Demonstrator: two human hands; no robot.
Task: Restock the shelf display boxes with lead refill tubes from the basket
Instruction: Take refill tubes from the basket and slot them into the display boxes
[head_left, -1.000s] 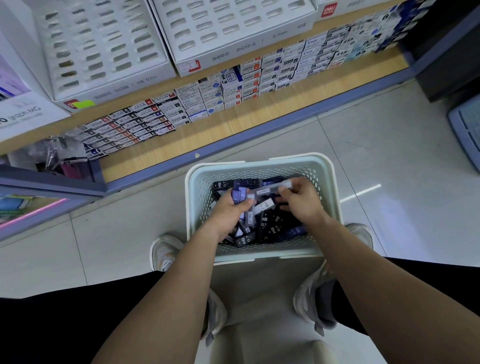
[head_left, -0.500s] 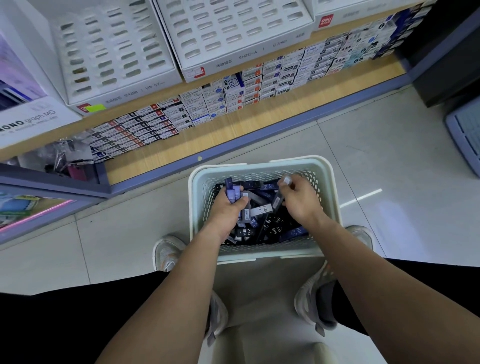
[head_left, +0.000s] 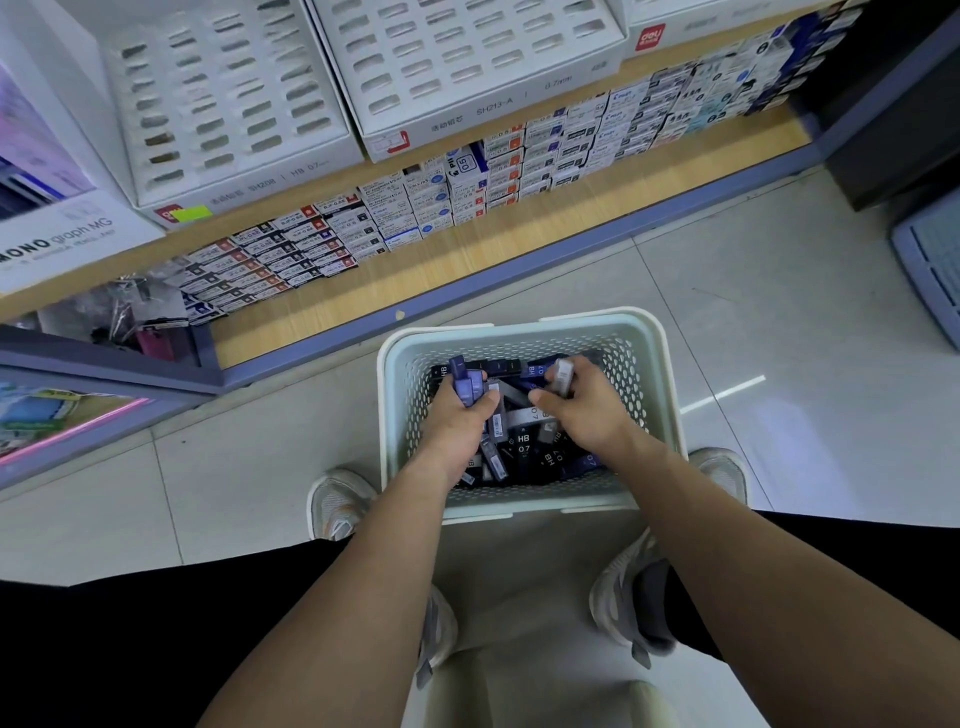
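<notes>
A pale green basket (head_left: 654, 364) stands on the floor between my feet, holding several dark lead refill tubes (head_left: 524, 447) marked HB 0.7. My left hand (head_left: 457, 421) is inside it and grips a small bunch of purple-blue tubes (head_left: 465, 379) that stick up above the fingers. My right hand (head_left: 587, 410) is also in the basket and pinches a grey tube (head_left: 562, 373). Two white slotted display boxes stand on the upper shelf, one at the left (head_left: 218, 98) and one further right (head_left: 467, 57).
The lower wooden shelf (head_left: 519, 244) carries rows of small refill packs (head_left: 415, 208). A white MONO box (head_left: 62, 234) is at the left. A grey crate (head_left: 930, 265) stands on the tiled floor at the right. My shoes (head_left: 337, 504) flank the basket.
Both hands have risen a little in the basket. The right hand turned its grey tube from lying flat to upright, while the left hand kept its bunch.
</notes>
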